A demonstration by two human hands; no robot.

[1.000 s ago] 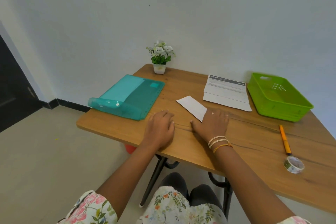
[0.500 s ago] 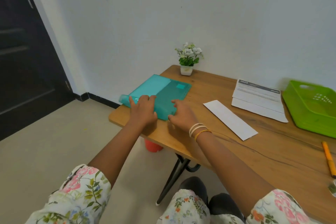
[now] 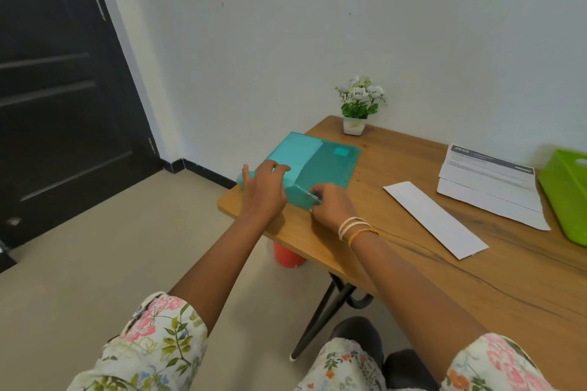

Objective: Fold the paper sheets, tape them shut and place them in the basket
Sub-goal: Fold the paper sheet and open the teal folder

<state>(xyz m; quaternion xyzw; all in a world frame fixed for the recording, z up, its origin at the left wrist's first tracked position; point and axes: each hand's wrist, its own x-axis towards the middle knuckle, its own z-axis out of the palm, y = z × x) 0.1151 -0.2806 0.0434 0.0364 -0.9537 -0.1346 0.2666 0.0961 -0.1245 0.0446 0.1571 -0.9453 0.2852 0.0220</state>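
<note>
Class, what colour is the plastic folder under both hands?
Teal plastic folder, translucent; clearest in the head view.

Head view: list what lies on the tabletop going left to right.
teal folder with both hands at its near edge → potted plant → folded white paper strip → printed sheets → green basket, cut off by the right frame edge.
</note>
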